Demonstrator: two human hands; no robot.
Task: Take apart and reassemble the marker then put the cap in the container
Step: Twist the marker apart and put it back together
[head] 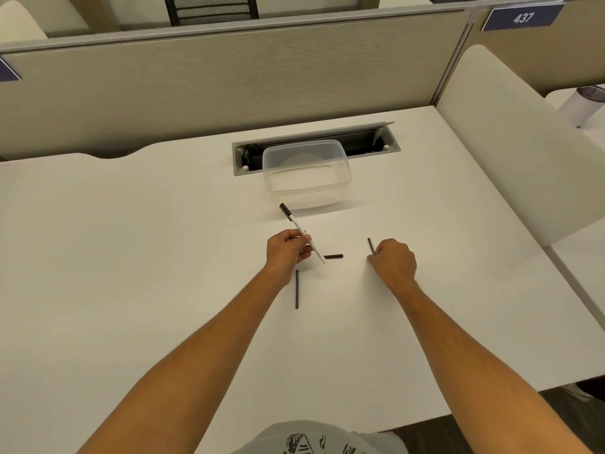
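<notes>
while the left hand (285, 253) grips the marker barrel (302, 232) above the tabletop (163, 257), right hand (393, 260) pinching a black rod (371, 245): align rod with barrel's open end, feed straight; container (307, 173) beyond, empty.

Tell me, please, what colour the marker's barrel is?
White, with a black end, seen in the head view: marker barrel.

Both your bare arms reached out straight. Your left hand (285, 253) was closed in a pinch, lifted a little. Your right hand (394, 261) was curled, knuckles up, maybe touching down.
</notes>
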